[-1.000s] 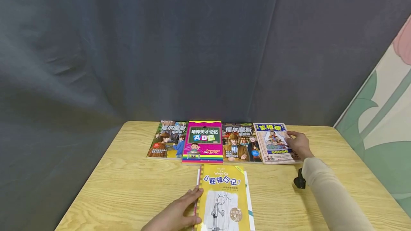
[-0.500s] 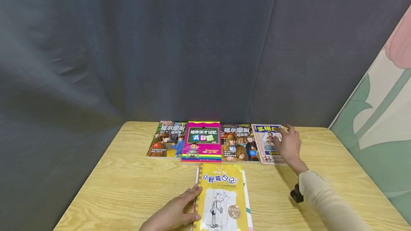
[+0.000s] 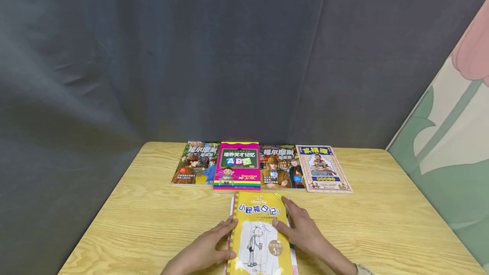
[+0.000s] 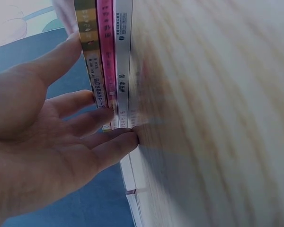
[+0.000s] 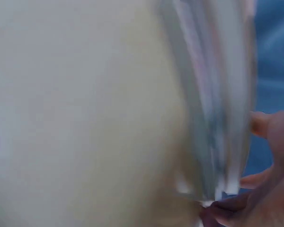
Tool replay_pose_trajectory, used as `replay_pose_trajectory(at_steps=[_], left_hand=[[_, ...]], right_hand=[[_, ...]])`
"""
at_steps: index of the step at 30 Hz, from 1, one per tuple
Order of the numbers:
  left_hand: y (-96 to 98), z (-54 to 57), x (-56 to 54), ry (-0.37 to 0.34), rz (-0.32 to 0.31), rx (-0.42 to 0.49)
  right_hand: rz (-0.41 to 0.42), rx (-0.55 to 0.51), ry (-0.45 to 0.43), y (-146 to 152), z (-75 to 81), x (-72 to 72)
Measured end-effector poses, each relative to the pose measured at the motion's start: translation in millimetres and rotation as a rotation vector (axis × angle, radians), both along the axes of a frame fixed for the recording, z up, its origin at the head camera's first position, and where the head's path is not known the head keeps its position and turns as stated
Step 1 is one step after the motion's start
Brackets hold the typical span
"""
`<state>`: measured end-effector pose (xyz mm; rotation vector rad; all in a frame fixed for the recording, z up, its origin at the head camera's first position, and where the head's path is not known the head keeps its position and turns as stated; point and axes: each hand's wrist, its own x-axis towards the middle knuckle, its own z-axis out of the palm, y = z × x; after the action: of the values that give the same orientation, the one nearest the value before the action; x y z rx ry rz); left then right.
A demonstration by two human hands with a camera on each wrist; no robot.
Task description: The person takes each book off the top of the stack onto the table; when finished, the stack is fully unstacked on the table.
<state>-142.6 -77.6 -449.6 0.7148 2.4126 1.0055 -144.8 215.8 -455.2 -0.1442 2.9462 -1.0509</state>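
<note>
A stack of books lies near the front of the table, topped by a yellow Diary of a Wimpy Kid book (image 3: 263, 237). The left wrist view shows a pink spine (image 4: 105, 42) and a white spine (image 4: 123, 61) under it. My left hand (image 3: 204, 245) touches the stack's spine side with its fingertips, fingers fairly straight. At the opposite side, my right hand (image 3: 305, 228) holds the yellow book by its upper right part, thumb on the cover and fingers at the edge. The stack's page edges (image 5: 203, 104) are blurred in the right wrist view.
Along the back of the table (image 3: 153, 215) lie a green-toned detective book (image 3: 196, 164), a pink ABC book (image 3: 237, 177), a brown detective book (image 3: 280, 169) and a pale book (image 3: 324, 173). A dark curtain (image 3: 229, 54) hangs behind; a flower-patterned panel (image 3: 451, 147) stands right.
My right hand has left the pale book at the back right and come down to the yellow book. The left hand stays at the stack's spine side.
</note>
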Motion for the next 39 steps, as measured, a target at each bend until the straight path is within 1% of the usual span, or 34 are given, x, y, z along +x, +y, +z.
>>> replay_pose_trajectory(at_steps=[2,4,8,15,20,24,29,34,39], left_hand=[[-0.8,0.5,-0.7,0.007,0.003,-0.002],[-1.5,1.2,-1.3,0.012,0.007,-0.008],[-1.6,2.7,-1.6,0.012,0.010,-0.015],[0.6,3.8,-0.2,0.000,0.023,-0.028],[2.1,2.8,-0.5,-0.006,0.056,-0.052],[3.1,2.7,-0.8,0.000,0.075,-0.069],[4.7,4.0,0.5,0.009,0.068,-0.066],[6.6,3.5,2.0,0.048,0.040,-0.074],[7.0,0.8,3.5,0.063,0.031,-0.078]], right_hand=[[-0.002,0.038,-0.017,-5,-3.9,3.7],[-0.009,0.060,-0.001,-9,-6.3,4.9],[-0.009,0.029,0.026,-9,-6.3,4.9],[0.006,-0.003,0.022,-6,-2.9,5.9],[0.012,-0.023,0.026,-3,-0.2,4.2],[0.011,-0.045,0.003,-1,1.6,3.4],[0.008,-0.083,-0.019,1,2.9,4.0],[0.029,-0.103,-0.006,5,1.2,4.8],[0.062,-0.065,0.015,6,-3.1,7.6]])
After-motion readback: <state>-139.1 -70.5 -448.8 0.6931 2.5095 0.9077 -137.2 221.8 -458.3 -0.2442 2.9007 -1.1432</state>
